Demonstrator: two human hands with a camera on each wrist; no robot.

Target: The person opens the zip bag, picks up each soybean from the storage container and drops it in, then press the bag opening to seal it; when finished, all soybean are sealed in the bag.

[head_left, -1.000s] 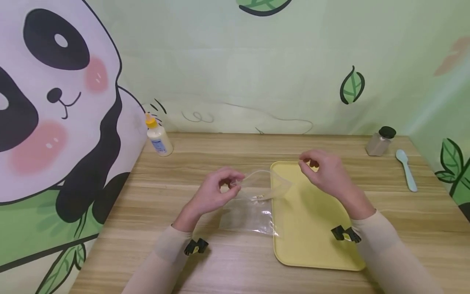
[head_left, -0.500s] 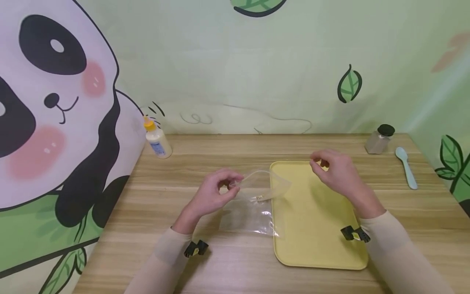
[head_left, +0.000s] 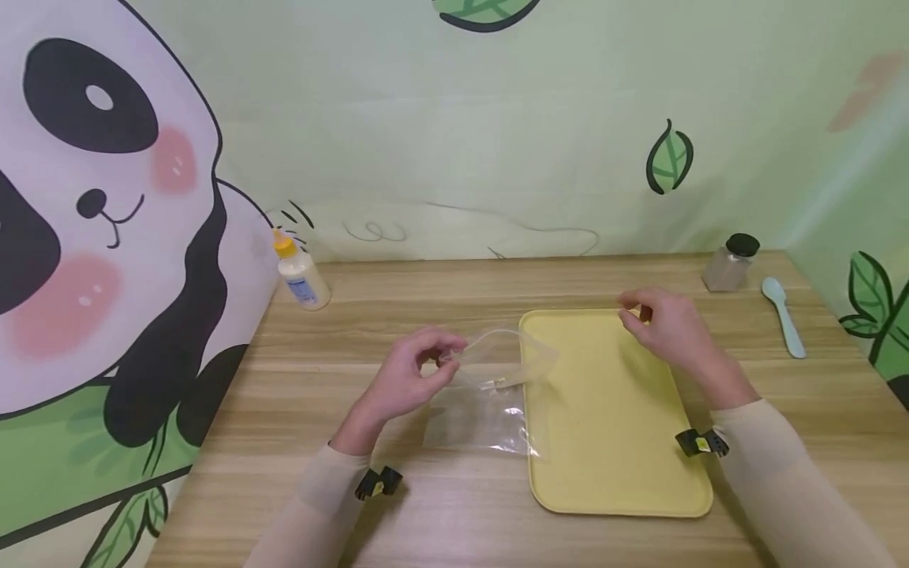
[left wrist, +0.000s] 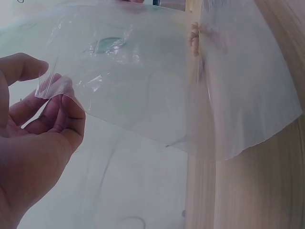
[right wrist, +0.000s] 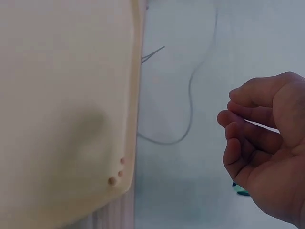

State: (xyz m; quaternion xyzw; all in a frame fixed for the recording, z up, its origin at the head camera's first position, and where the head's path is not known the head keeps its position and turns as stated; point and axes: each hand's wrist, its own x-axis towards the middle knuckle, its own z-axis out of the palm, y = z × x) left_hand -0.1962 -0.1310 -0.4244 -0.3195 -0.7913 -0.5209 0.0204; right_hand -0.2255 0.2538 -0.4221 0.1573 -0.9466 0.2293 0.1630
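Observation:
My left hand [head_left: 412, 371] pinches the top edge of a clear plastic bag [head_left: 483, 418]. The bag's mouth gapes toward the tray, and its lower part lies on the table, overlapping the tray's left edge. Small tan balls [left wrist: 194, 39] show inside the bag in the left wrist view. Above the far right corner of the yellow tray [head_left: 604, 442] hovers my right hand [head_left: 671, 327], fingers loosely bent, with nothing visible between them. In the right wrist view, three small brown balls [right wrist: 112, 181] lie in a tray corner, apart from the right hand.
A white squeeze bottle [head_left: 304, 278] with a yellow cap stands at the back left. At the back right are a clear jar [head_left: 727, 268] with a black lid and a light blue spoon [head_left: 784, 315]. A painted wall [head_left: 454, 142] borders the wooden table [head_left: 454, 521].
My right hand has moved right, away from the bag's mouth, to the tray's far right corner. My left hand keeps its pinch on the bag. The head view has shifted slightly.

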